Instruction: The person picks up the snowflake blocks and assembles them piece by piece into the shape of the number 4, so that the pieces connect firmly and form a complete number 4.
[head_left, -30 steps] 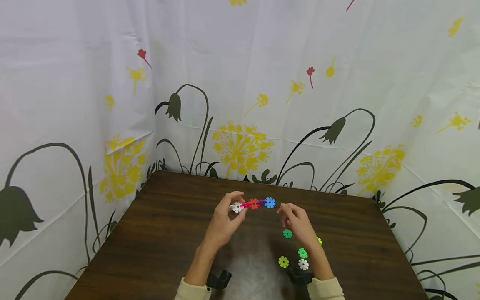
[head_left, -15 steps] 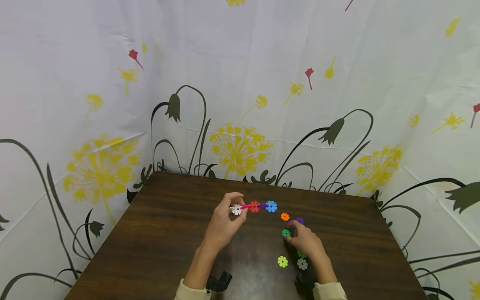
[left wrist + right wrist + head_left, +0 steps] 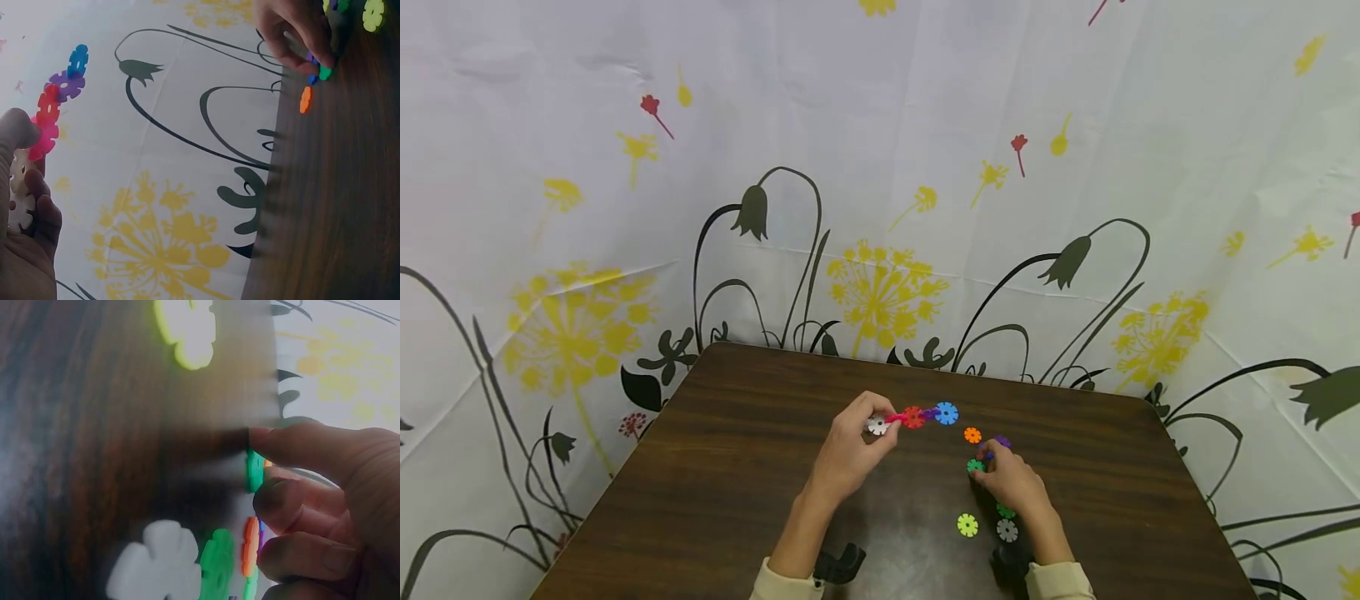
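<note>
My left hand [image 3: 850,446] pinches one end of a chain of interlocking notched plastic discs. The chain runs from white discs [image 3: 22,209] at my fingers through a pink disc [image 3: 45,139], a red disc [image 3: 913,417] and a purple disc [image 3: 66,85] to a blue disc [image 3: 947,413] at its free end. On the table's right side, my right hand [image 3: 1013,483] has thumb and fingertips at opposite edges of a green disc [image 3: 255,470]. Partly behind those fingers is a purple disc [image 3: 1002,442], with an orange disc [image 3: 972,435] just beyond.
Nearer the front of the dark wooden table [image 3: 737,500] lie a yellow-green disc [image 3: 967,524], a greyish white disc [image 3: 1007,530] and another green disc [image 3: 1005,510]. A white curtain [image 3: 850,125] with flower prints hangs behind the table.
My right hand has moved down and away from the chain's blue end to the green disc, uncovering the orange and purple discs. The left hand stays nearly still with the chain.
</note>
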`<state>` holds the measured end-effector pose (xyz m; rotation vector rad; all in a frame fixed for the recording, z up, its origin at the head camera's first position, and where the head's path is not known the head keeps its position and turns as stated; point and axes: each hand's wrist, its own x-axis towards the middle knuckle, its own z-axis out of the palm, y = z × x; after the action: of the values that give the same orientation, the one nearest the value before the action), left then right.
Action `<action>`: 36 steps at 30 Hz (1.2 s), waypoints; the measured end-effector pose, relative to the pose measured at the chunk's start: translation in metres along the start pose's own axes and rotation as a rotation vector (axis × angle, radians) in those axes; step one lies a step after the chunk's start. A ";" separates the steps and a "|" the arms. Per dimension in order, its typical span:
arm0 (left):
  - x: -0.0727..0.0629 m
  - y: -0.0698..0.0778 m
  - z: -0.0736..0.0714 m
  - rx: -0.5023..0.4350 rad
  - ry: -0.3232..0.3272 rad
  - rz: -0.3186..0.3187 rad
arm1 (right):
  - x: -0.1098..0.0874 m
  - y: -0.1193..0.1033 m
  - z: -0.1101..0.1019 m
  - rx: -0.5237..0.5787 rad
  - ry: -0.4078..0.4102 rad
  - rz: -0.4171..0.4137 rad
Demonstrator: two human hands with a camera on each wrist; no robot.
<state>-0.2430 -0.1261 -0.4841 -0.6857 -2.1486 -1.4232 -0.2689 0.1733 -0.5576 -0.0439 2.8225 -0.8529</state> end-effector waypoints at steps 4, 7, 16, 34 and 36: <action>-0.003 0.001 0.002 -0.025 -0.005 0.003 | -0.002 0.003 0.002 0.048 -0.005 -0.016; -0.005 0.002 0.002 -0.063 -0.008 -0.015 | -0.002 0.006 0.005 0.112 0.001 -0.046; -0.002 0.005 0.002 -0.124 -0.025 -0.143 | -0.007 0.000 -0.002 0.359 -0.009 -0.182; 0.003 0.008 -0.001 -0.134 0.011 -0.146 | -0.034 -0.058 -0.050 0.776 0.244 -0.430; 0.004 0.008 -0.001 -0.128 0.013 -0.145 | -0.035 -0.063 -0.053 0.783 0.252 -0.477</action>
<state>-0.2411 -0.1241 -0.4754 -0.5744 -2.1491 -1.6477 -0.2466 0.1530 -0.4736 -0.5360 2.4923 -2.1312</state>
